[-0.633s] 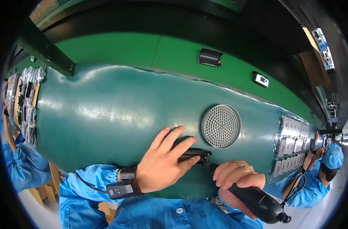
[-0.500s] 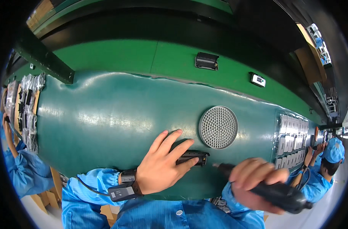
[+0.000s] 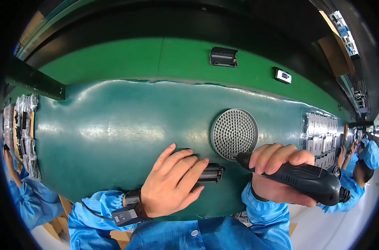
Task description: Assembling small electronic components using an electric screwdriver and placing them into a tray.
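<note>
A smooth dark green mat (image 3: pixel 114 160) covers the bench, shiny where light falls on it. Beyond its far edge runs a brighter green strip (image 3: pixel 110 60), with a black holder (image 3: pixel 223 57) and, further right, a small white device (image 3: pixel 282 76) lying on it. A dark post (image 3: pixel 35 82) stands at the far left corner of the mat. At the left end lies a bundle of plastic-wrapped parts (image 3: pixel 30 141); at the right end, a clear tray holds rows of pale flat pieces (image 3: pixel 318 125). Co-workers in blue sit on both sides: a blue sleeve (image 3: pixel 37 200) shows at the left, and a person in a blue cap (image 3: pixel 370 154) at the right.

The left hand (image 3: pixel 170 183) is palm down with its fingers loosely spread, the index finger across the left part of a black case (image 3: pixel 213 174). The case lies on the mat in front of the person; how firmly the hand presses it cannot be told. The right hand (image 3: pixel 283 173) is wrapped around a black power screwdriver (image 3: pixel 312 181), its nose pointing left at the near edge of a round, studded grey dish (image 3: pixel 234 133). Whether the tip touches the dish cannot be made out.
</note>
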The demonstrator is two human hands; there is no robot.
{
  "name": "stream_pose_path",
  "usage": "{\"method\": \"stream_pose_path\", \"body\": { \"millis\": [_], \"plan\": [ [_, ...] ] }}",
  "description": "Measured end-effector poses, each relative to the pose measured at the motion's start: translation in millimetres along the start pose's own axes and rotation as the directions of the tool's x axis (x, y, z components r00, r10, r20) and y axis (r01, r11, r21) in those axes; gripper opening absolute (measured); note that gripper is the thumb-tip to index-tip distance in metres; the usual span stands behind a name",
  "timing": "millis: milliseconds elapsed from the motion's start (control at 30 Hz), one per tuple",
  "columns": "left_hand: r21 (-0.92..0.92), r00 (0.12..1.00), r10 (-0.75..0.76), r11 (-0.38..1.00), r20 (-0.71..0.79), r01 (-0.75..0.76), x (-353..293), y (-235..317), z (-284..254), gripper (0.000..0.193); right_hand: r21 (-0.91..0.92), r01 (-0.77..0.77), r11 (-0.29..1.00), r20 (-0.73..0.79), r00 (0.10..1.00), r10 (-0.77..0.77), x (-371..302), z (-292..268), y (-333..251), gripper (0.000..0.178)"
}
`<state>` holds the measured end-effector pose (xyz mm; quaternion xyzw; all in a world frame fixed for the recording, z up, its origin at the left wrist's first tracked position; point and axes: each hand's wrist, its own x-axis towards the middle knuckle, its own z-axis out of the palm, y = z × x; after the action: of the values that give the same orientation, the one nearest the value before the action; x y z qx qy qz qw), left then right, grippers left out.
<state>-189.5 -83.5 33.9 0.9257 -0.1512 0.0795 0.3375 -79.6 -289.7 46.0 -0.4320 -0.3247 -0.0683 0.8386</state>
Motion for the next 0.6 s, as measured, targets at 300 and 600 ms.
{"method": "stream_pose_path", "body": {
  "millis": [300,600],
  "plan": [
    [-0.01,1.0,-0.005,1.0,-0.003,0.005,-0.8,-0.9,2.4,0.06,-0.03,-0.008,1.0,-0.024,1.0,0.007,-4.6,-1.2,10.5,0.088],
    [0.019,1.0,-0.001,1.0,-0.025,0.001,-2.6,-1.5,4.2,0.052,-0.025,0.034,0.999,0.0,0.999,-0.034,-6.5,3.5,11.9,0.089]
  ]
}}
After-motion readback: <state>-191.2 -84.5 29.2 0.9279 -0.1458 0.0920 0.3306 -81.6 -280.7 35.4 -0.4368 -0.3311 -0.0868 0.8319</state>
